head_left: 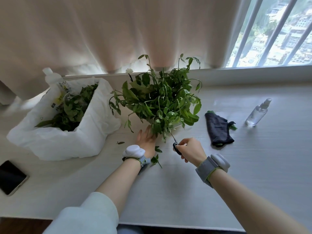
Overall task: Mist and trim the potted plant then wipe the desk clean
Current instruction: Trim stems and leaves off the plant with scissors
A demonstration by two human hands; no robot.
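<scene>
A leafy green potted plant (162, 98) stands mid-desk; its pot is hidden by the foliage. My left hand (146, 139) reaches under the low front leaves, its fingertips covered by them. Black-handled scissors (175, 144) are gripped by my right hand (190, 148), the thin blades pointing up into the lowest leaves. Cut leaves (156, 160) lie on the white desk (168, 191) between my wrists. A dark cloth (218, 130) lies right of the plant. Further right a clear spray bottle (257, 113) stands.
A white plastic bag (81, 135) full of cut leaves sits at the left, with a plastic bottle (54, 85) behind it. A black phone (11, 177) lies at the desk's left front. A curtain and a window ledge close off the back.
</scene>
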